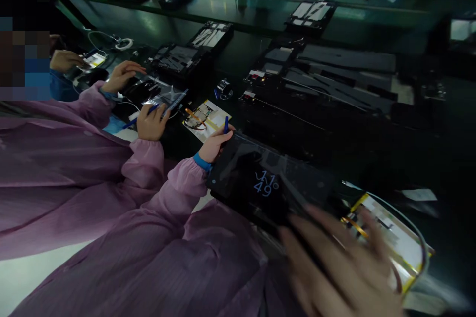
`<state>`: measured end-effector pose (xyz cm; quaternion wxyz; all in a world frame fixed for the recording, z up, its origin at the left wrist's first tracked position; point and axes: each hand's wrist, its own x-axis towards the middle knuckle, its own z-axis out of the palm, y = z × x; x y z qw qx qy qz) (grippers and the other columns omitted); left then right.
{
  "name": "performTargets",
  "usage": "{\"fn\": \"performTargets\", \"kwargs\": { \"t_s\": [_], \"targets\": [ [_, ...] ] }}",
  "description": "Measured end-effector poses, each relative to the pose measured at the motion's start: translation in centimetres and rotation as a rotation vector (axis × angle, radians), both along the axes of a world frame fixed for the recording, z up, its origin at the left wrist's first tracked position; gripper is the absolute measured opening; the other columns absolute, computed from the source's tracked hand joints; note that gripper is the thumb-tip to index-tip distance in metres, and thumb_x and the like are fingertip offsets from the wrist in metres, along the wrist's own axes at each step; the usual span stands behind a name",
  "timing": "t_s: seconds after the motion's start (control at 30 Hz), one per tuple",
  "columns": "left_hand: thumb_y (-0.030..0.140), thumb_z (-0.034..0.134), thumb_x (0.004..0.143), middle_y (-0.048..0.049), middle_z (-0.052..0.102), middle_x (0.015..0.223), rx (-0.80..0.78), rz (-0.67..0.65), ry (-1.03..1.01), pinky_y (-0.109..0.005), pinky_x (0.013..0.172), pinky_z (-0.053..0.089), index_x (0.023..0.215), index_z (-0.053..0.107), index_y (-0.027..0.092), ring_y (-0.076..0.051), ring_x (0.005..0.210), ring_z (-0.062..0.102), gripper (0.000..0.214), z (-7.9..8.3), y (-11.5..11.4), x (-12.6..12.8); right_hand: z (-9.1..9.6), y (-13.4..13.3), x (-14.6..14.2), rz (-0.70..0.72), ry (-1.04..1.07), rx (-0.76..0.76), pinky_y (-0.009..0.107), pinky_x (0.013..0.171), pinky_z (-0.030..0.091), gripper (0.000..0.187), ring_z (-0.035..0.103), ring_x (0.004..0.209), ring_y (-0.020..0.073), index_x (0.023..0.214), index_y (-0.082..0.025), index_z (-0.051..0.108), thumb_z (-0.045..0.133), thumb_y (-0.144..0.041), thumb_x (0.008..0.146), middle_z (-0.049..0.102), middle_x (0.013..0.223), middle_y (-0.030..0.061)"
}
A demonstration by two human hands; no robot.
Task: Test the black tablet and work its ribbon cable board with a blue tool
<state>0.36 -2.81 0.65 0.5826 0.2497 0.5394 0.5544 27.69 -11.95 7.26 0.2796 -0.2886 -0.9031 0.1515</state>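
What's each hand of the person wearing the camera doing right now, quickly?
Left hand: closed, holding the dark device by its edge.
Right hand: open and blurred; whether it touches the dark device cannot be told.

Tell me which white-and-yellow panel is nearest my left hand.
The near panel, just beyond your left hand; the other panel lies partly behind your right hand.

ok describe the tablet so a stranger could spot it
Start from the wearer's pink gown at bottom centre and follow its sleeve past a blue wristband to the left hand. That hand grips the tablet; unlike the devices behind, it shows lit digits, 11 over 49.
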Motion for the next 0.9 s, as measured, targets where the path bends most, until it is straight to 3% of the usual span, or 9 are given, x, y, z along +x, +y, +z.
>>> {"fn": "performTargets", "kwargs": {
  "t_s": [0.1, 0.2, 0.33, 0.43, 0.5, 0.57, 0.7, 0.9],
  "targets": [
    [0.031, 0.077, 0.066, 0.0032, 0.052, 0.057, -0.014, 0.026, -0.006, -0.017, 0.038, 0.029, 0.08, 0.058, 0.016, -0.007, 0.042, 0.045, 0.028, 0.2, 0.1, 0.1, -1.5, 0.3, -1.2, 0.024, -0.115, 0.054, 0.053, 0.118, -0.001, 0.033, 0.051, 0.123, 0.0223, 0.117, -0.022, 0.06, 0.041, -0.012, 0.091, 0.067, 0.113, 0.0036],
    [0.024, 0.073, 0.068, 0.0027, 0.055, 0.058, -0.067, 0.074, 0.013, -0.018, 0.042, 0.036, 0.08, 0.058, 0.015, -0.009, 0.046, 0.05, 0.021, 0.9, 0.1, 0.4, -3.6, 0.9, -0.7, -0.188, -0.208, 0.045, 0.061, 0.114, 0.0, 0.034, 0.043, 0.131, 0.0288, 0.126, -0.016, 0.052, 0.044, -0.021, 0.093, 0.064, 0.121, 0.0092],
    [0.016, 0.065, 0.074, 0.0026, 0.057, 0.057, -0.129, 0.1, 0.046, -0.016, 0.041, 0.036, 0.081, 0.058, 0.015, -0.008, 0.046, 0.051, 0.01, 1.9, 0.0, 0.8, -4.5, 1.7, 4.4, -0.563, -0.161, 0.05, 0.065, 0.109, 0.018, 0.049, 0.04, 0.132, 0.0363, 0.136, -0.015, 0.041, 0.046, -0.038, 0.093, 0.057, 0.126, 0.0181],
    [0.015, 0.064, 0.075, 0.0043, 0.055, 0.054, -0.13, 0.08, 0.026, -0.014, 0.039, 0.033, 0.081, 0.058, 0.016, -0.007, 0.042, 0.048, 0.008, 2.1, 0.1, 0.9, -5.2, 1.4, 9.8, -0.852, -0.156, 0.047, 0.063, 0.1, 0.033, 0.052, 0.047, 0.123, 0.0391, 0.13, -0.015, 0.048, 0.044, -0.05, 0.092, 0.057, 0.122, 0.0204],
    [0.014, 0.063, 0.076, 0.0052, 0.054, 0.053, -0.141, 0.087, 0.04, -0.015, 0.039, 0.031, 0.082, 0.058, 0.016, -0.006, 0.04, 0.045, 0.008, 2.1, 0.2, 0.9, -6.2, 0.9, 12.7, -0.971, -0.216, 0.039, 0.06, 0.093, 0.04, 0.056, 0.052, 0.115, 0.0399, 0.123, -0.014, 0.053, 0.04, -0.057, 0.091, 0.059, 0.116, 0.0212],
    [0.012, 0.059, 0.078, 0.0053, 0.054, 0.052, -0.179, 0.107, 0.075, -0.016, 0.04, 0.032, 0.083, 0.059, 0.016, -0.007, 0.04, 0.045, 0.006, 2.3, 0.3, 1.0, -7.4, 0.3, 14.6, -1.0, -0.273, 0.013, 0.058, 0.088, 0.044, 0.058, 0.055, 0.108, 0.0387, 0.119, -0.013, 0.056, 0.037, -0.061, 0.091, 0.06, 0.113, 0.0207],
    [0.009, 0.051, 0.081, 0.0043, 0.056, 0.053, -0.213, 0.105, 0.113, -0.015, 0.043, 0.036, 0.08, 0.061, 0.017, -0.008, 0.045, 0.048, 0.012, 2.6, 0.4, 1.0, -9.1, 0.2, 15.6, -0.912, -0.332, -0.039, 0.056, 0.089, 0.042, 0.053, 0.056, 0.107, 0.0343, 0.12, -0.017, 0.055, 0.035, -0.058, 0.093, 0.06, 0.117, 0.0167],
    [0.01, 0.052, 0.078, 0.0033, 0.055, 0.052, -0.224, 0.115, 0.119, -0.015, 0.043, 0.036, 0.076, 0.058, 0.017, -0.009, 0.045, 0.047, 0.009, 2.8, 0.6, 1.3, -8.4, 0.6, 14.9, -0.895, -0.34, -0.011, 0.056, 0.09, 0.038, 0.047, 0.054, 0.108, 0.0342, 0.123, -0.02, 0.053, 0.038, -0.053, 0.093, 0.06, 0.117, 0.0144]
  ]
}}
